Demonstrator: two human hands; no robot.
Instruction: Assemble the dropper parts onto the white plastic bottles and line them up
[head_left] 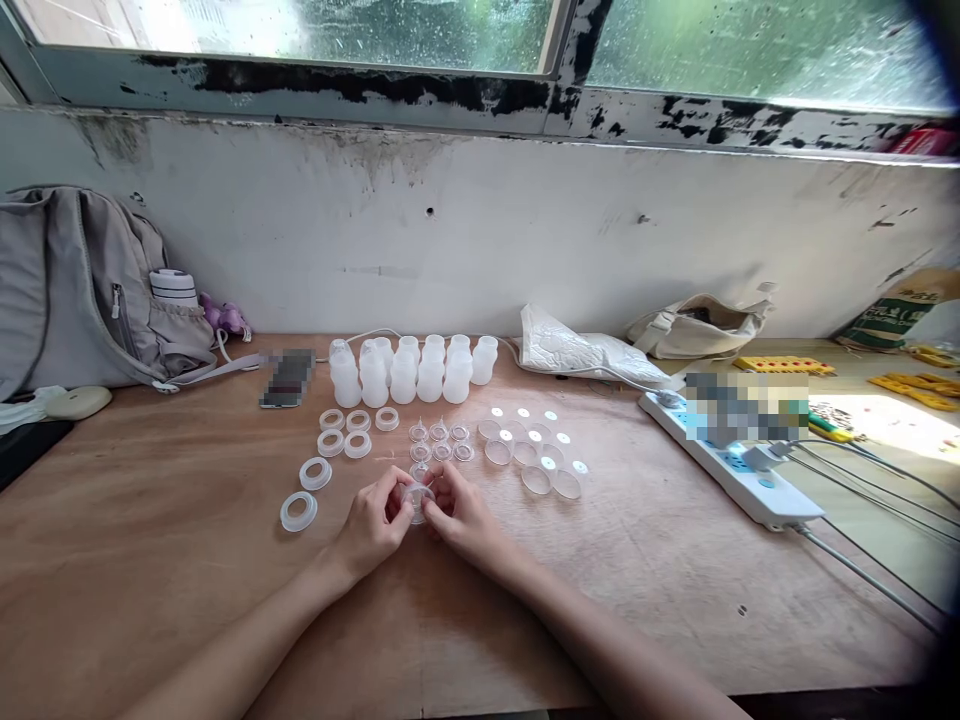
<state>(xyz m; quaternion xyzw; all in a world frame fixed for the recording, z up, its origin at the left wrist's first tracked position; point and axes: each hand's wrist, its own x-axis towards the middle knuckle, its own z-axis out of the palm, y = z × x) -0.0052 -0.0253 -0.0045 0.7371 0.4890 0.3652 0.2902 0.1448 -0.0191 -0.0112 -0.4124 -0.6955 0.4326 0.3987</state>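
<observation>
My left hand (377, 517) and my right hand (463, 517) meet low over the table, fingers closed on opposite sides of a translucent bottle collar ring (417, 492). Fingers cover part of it, and whether a nipple sits inside I cannot tell. Just beyond my fingertips stand several clear bottle nipples (442, 452) in short rows. Loose translucent collar rings (316, 473) lie to the left of my left hand. On the right are several clear round caps (535, 480) with white spots. Behind them, small frosted white bottles (430, 372) stand upright in a group, without tops.
A phone (288, 378) and a grey backpack (90, 280) are at the left. A silvery-white packet (581, 345) and a beige bag (697, 325) lie along the wall. At the right, a white power strip (739, 470) trails cables toward the table's edge.
</observation>
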